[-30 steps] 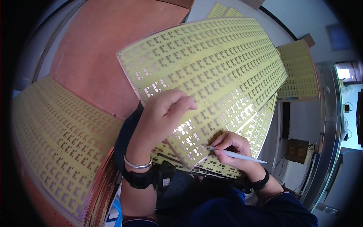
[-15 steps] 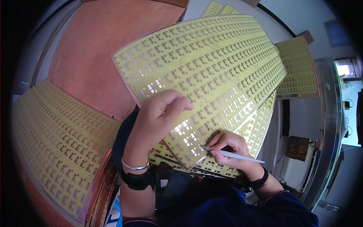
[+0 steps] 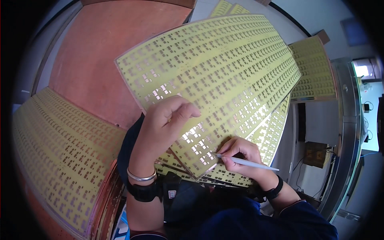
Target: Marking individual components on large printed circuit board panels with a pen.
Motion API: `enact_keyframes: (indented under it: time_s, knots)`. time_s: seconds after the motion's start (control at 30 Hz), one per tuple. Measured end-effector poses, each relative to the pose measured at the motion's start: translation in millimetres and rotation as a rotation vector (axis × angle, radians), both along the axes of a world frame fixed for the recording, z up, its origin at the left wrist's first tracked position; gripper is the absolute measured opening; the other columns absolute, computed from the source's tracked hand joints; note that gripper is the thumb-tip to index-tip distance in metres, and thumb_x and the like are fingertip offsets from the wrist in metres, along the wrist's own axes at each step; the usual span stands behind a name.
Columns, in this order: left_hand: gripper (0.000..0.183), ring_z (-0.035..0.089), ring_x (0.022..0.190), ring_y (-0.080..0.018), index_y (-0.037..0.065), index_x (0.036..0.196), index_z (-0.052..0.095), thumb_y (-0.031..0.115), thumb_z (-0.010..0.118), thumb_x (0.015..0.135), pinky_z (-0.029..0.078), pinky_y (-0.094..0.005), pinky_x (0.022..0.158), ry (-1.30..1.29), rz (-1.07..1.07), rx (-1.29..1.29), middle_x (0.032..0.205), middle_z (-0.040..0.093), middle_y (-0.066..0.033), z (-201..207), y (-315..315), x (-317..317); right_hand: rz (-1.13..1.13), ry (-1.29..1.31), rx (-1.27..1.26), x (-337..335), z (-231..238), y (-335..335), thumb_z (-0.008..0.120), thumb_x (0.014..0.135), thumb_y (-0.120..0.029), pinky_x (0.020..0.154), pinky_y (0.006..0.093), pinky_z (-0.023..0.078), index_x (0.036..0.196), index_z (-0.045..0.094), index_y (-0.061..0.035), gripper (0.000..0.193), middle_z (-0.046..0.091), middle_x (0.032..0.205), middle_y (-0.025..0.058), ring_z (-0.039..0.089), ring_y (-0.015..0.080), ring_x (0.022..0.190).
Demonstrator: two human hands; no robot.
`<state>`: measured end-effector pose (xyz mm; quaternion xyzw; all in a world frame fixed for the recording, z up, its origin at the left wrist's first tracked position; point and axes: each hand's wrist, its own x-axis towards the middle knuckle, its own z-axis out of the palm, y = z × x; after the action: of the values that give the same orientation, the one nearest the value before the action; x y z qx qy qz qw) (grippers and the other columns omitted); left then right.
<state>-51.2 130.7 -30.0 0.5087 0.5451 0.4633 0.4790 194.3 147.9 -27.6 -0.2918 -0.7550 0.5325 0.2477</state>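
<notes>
A large yellow-green circuit board panel [image 3: 216, 68], patterned with rows of small metallic pads, lies tilted in front of me. My left hand [image 3: 166, 120] rests on its near left part, the fingers curled in a loose fist with nothing visible in them. Between thumb and fingers, my right hand [image 3: 240, 154] pinches a slim white pen-shaped tool [image 3: 256, 164]. The tool's tip touches or hovers just over pads near the panel's closest corner; which one I cannot tell. Beneath this panel, more patterned panels [image 3: 270, 134] stick out at the right and along the near edge.
At the left, a stack of similar panels [image 3: 60, 160] stands beside a wide copper-coloured sheet [image 3: 116, 52]. Another panel [image 3: 314, 72] lies at the far right, near a metal-framed glass-edged counter [image 3: 348, 132]. A brownish box [image 3: 315, 155] with cables sits low on the right.
The view has shifted very slightly, so everything sits a little further left. Both hands keep nearly the same pose on the panel, the right one still pinching the white tool.
</notes>
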Motion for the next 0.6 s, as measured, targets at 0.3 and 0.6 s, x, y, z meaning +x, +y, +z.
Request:
enact_keyframes:
  time_s: [0.3, 0.6]
  knots:
    - [0.027, 0.058, 0.078, -0.0080, -0.001, 0.092, 0.063, 0.022, 0.049, 0.097, 0.046, -0.0227, 0.073, -0.008, 0.004, 0.004, 0.085, 0.066, -0.0038, 0.4, -0.4, 1.8, -0.006, 0.013, -0.065, 0.1, 2.0, 0.2, 0.069, 0.077, -0.004, 0.068, 0.0290, 0.050, 0.074, 0.059, -0.0027, 0.011, 0.064, 0.079, 0.0097, 0.063, 0.0203, 0.077]
    - [0.027, 0.057, 0.068, -0.0100, -0.003, 0.082, 0.064, 0.020, 0.055, 0.093, 0.043, -0.0244, 0.061, -0.062, 0.093, 0.057, 0.073, 0.063, -0.0075, -3.1, 1.6, 5.4, 0.028, 0.028, -0.038, 0.8, -0.3, 1.8, 0.069, 0.078, -0.005, 0.068, 0.0288, 0.049, 0.074, 0.060, -0.0032, 0.010, 0.065, 0.079, 0.0089, 0.064, 0.0207, 0.077]
